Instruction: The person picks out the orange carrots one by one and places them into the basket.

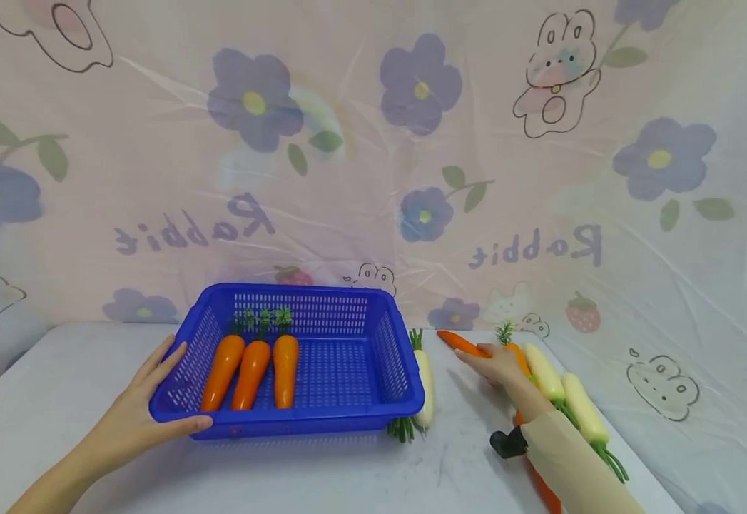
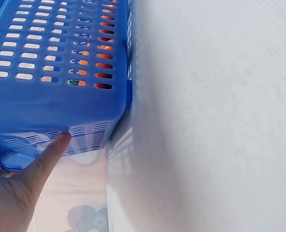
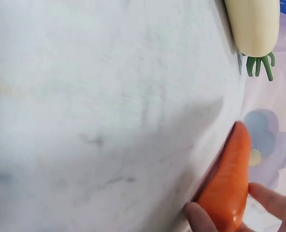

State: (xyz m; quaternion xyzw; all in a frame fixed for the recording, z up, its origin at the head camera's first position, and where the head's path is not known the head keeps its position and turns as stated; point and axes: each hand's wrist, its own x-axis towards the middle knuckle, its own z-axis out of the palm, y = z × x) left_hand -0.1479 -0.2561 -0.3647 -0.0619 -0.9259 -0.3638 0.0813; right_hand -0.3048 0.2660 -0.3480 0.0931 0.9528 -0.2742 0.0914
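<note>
Three orange carrots (image 1: 252, 375) with green tops lie side by side in the left part of a blue basket (image 1: 309, 421). My left hand (image 1: 135, 421) rests on the basket's left end, fingers spread over the corner and rim; the left wrist view shows a fingertip against the slotted wall (image 2: 46, 104). At the right, my right hand (image 1: 498, 364) holds a carrot (image 1: 459, 343) between thumb and fingers. In the right wrist view this carrot (image 3: 227, 183) is pinched near its thick end, its narrow tip pointing away from the hand (image 3: 273, 203).
White radishes lie about: one (image 1: 424, 389) against the basket's right side, others (image 1: 543, 371) at the table's right edge. More carrots (image 1: 543, 489) lie partly under the right forearm. A patterned cloth (image 1: 347, 178) hangs behind the white table (image 1: 412, 478).
</note>
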